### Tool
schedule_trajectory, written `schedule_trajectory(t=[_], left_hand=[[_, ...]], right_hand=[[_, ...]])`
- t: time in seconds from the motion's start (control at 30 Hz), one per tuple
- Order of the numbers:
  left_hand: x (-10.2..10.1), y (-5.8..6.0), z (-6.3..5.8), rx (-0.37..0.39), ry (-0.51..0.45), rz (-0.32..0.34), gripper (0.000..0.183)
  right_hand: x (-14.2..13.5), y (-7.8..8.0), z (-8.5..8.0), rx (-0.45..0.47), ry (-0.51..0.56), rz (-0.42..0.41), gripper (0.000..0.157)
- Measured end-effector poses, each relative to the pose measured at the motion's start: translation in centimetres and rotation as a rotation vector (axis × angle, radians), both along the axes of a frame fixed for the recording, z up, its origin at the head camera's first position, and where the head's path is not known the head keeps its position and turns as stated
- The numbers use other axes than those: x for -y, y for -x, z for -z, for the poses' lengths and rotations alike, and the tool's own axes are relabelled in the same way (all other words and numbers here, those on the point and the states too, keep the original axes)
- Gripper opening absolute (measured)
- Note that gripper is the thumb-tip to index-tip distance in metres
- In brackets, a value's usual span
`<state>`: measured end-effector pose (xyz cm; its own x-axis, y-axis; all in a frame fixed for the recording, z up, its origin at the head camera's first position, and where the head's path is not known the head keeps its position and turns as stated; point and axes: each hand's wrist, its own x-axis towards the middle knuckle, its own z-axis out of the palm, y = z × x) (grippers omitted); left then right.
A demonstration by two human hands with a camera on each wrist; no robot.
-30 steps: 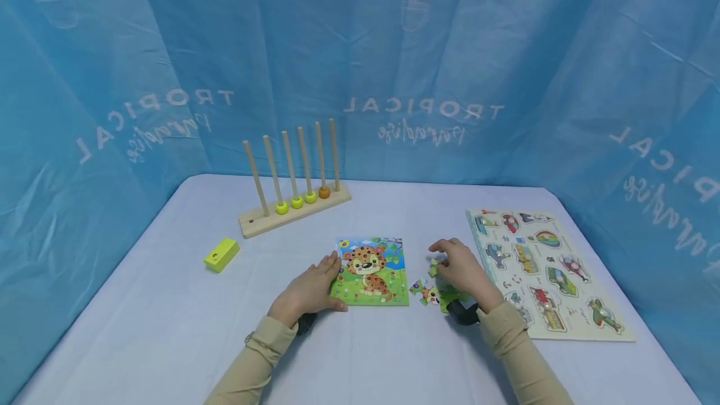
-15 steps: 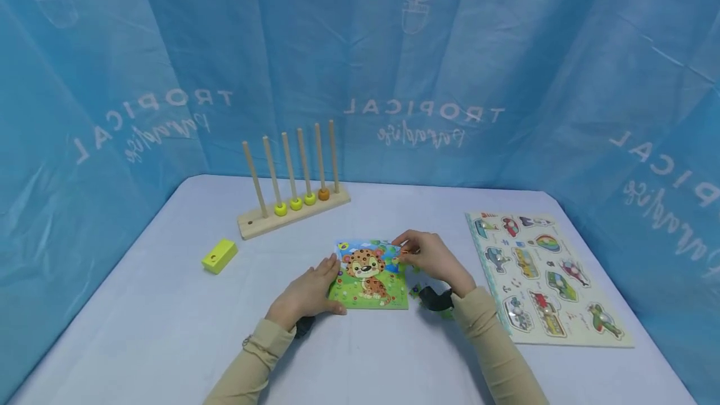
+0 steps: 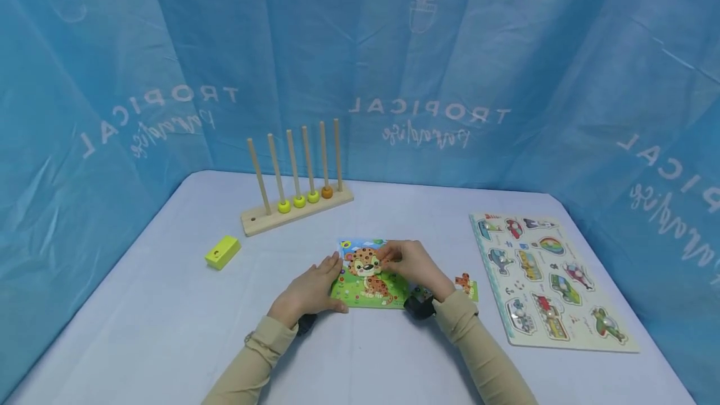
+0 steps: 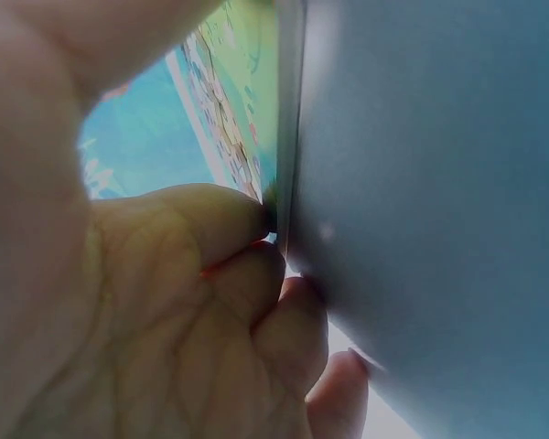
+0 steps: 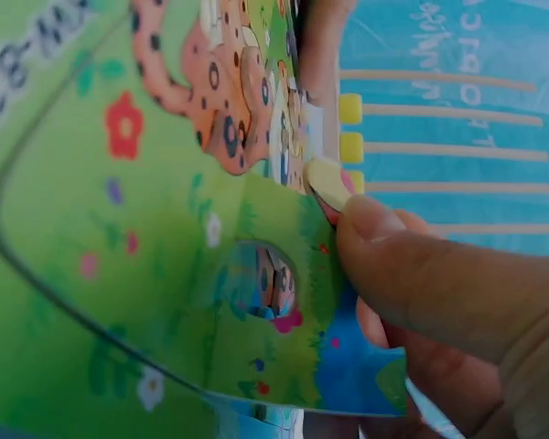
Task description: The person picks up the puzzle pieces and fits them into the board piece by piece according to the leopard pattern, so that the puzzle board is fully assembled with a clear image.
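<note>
A square jigsaw puzzle with a cartoon leopard on green grass lies mid-table. My left hand rests along its left edge, fingers extended and thumb near the lower corner. In the left wrist view, the fingertips touch the board's edge. Over the leopard's face, my right hand pinches a small puzzle piece between thumb and finger; its pale side with a bit of pink shows in the right wrist view. The hand covers the puzzle's upper right part.
Loose leopard puzzle pieces lie right of the puzzle, partly behind the right wrist. A knob board of vehicles lies farther right. At the back left stands a wooden peg rack with beads; a yellow block lies before it.
My right hand has moved left from the loose pieces, past the puzzle's upper right corner, to above the leopard's face with a piece. My left hand has stayed at the edge.
</note>
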<state>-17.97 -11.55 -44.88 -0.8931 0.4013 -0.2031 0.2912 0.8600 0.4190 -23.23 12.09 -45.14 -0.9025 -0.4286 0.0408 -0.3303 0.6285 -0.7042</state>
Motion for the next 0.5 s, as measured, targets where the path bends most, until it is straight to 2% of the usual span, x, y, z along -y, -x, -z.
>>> schedule_trajectory(t=[0.13,0.3,0.4,0.5], left_hand=[[0.0,0.1,-0.1,-0.010,0.004,0.003,0.100],[0.1,0.0,-0.2,-0.013,0.009,0.007,0.099],[0.1,-0.1,-0.3,-0.008,0.008,0.005,0.099],[0.0,-0.2,-0.2,0.000,0.006,0.002,0.099]], right_hand=[[0.2,0.0,0.3,-0.064,-0.051,0.028,0.016],[0.6,-0.1,0.6,-0.149,-0.198,0.094,0.018],[0.3,-0.2,1.0,-0.127,-0.217,0.125,0.026],[-0.4,-0.1,1.2,-0.072,-0.154,0.092,0.032]])
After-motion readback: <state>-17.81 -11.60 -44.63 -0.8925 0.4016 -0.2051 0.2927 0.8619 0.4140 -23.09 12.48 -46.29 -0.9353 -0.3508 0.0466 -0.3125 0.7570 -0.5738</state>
